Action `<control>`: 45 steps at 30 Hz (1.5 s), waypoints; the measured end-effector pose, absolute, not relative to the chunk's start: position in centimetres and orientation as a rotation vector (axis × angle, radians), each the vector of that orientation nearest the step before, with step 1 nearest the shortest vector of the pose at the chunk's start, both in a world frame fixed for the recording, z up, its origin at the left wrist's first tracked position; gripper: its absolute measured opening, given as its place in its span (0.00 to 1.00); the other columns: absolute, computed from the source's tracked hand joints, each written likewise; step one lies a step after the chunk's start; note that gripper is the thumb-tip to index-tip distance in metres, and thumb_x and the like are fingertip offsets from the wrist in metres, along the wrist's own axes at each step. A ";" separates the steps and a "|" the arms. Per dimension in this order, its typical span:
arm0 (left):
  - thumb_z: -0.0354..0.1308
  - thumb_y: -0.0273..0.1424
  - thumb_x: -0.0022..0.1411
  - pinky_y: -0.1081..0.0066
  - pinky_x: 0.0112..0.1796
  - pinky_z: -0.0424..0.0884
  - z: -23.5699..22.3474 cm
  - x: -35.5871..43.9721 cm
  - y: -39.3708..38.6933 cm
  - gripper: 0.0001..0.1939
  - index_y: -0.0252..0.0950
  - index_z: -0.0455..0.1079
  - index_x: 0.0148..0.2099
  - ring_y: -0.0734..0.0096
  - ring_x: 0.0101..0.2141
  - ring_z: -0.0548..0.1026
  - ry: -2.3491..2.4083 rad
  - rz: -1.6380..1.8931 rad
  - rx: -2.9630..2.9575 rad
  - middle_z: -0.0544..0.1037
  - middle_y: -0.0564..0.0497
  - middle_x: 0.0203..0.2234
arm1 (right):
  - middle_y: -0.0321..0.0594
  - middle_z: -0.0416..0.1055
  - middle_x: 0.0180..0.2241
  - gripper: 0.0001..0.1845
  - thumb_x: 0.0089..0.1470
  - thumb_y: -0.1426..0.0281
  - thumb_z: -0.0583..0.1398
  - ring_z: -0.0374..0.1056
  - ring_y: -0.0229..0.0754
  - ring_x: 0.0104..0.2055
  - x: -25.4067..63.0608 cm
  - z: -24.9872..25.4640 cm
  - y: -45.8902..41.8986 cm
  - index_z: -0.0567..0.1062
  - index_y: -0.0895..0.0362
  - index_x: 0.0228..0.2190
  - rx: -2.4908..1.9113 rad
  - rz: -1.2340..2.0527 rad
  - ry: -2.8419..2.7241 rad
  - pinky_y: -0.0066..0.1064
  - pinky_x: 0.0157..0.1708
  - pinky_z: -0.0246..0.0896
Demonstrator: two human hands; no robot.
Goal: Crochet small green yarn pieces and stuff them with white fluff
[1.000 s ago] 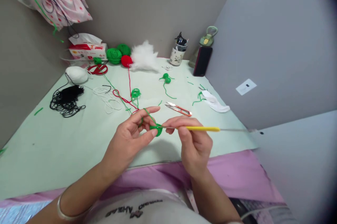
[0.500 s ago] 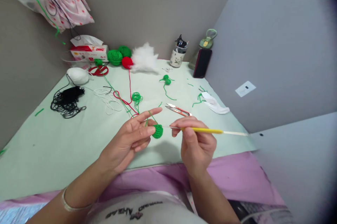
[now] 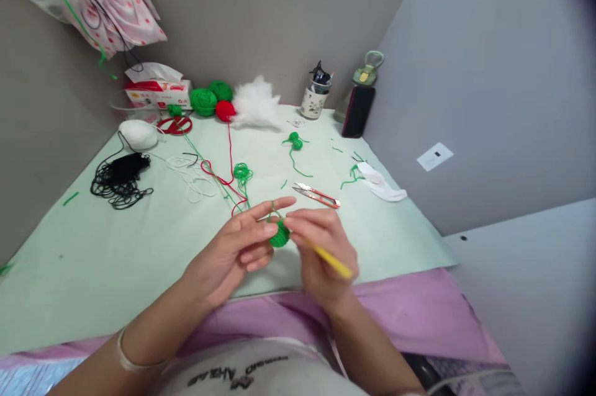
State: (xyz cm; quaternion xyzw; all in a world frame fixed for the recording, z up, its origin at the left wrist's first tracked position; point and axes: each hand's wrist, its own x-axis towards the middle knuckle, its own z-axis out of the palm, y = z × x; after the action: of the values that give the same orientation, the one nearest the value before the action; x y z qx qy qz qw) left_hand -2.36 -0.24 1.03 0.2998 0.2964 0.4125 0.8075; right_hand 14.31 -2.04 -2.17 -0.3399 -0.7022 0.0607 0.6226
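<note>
Between thumb and fingers, my left hand (image 3: 237, 244) pinches a small round green crochet piece (image 3: 280, 235). Green yarn (image 3: 274, 210) loops over its raised index finger. My right hand (image 3: 323, 250) is closed around a crochet hook with a yellow handle (image 3: 333, 259), its handle angled down to the right. The fingertips of my right hand are right beside the green piece, and the hook's tip is hidden there. Beyond my hands, orange-handled thread snips (image 3: 316, 195) lie on the table.
Black yarn (image 3: 123, 175), a white yarn ball (image 3: 138, 134), red scissors (image 3: 174, 125), a red yarn ball (image 3: 225, 111) and white stuffing (image 3: 257, 104) are at the left and back. A phone (image 3: 358, 112) leans on a bottle (image 3: 365, 76) by the wall. Small green crocheted balls (image 3: 296, 143) lie mid-table.
My right hand has moved left, up against the green crochet piece. The hook has swung from nearly level to tilted down to the right. My left hand has barely shifted.
</note>
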 end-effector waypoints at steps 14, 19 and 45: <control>0.74 0.33 0.61 0.72 0.41 0.72 -0.2 -2.9 -0.4 0.24 0.51 0.80 0.59 0.73 0.36 0.72 0.811 1.022 1.102 0.74 0.54 0.36 | 0.37 0.82 0.35 0.08 0.67 0.64 0.64 0.73 0.37 0.34 14.8 -1.5 -1.2 0.85 0.48 0.37 -0.742 0.965 -1.134 0.30 0.32 0.67; 0.72 0.31 0.62 0.71 0.45 0.72 0.1 -3.1 -0.4 0.22 0.50 0.81 0.58 0.72 0.39 0.73 0.865 1.027 1.182 0.75 0.54 0.36 | 0.37 0.82 0.35 0.08 0.67 0.63 0.65 0.72 0.37 0.34 15.2 -1.5 -0.7 0.85 0.49 0.37 -0.707 1.053 -1.150 0.30 0.33 0.65; 0.66 0.26 0.61 0.65 0.43 0.71 0.7 -2.7 -0.7 0.21 0.44 0.80 0.56 0.67 0.36 0.74 1.101 1.074 1.508 0.75 0.54 0.33 | 0.43 0.82 0.41 0.11 0.69 0.75 0.57 0.77 0.45 0.42 15.9 0.0 -2.3 0.77 0.52 0.47 -0.748 0.385 -1.883 0.40 0.41 0.72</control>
State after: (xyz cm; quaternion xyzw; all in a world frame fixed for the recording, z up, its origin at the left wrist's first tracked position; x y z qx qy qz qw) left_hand -2.71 -0.70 0.69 0.6165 0.4500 0.4392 0.4739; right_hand 15.90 -2.29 -0.03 -0.3110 -0.7833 0.1600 0.5139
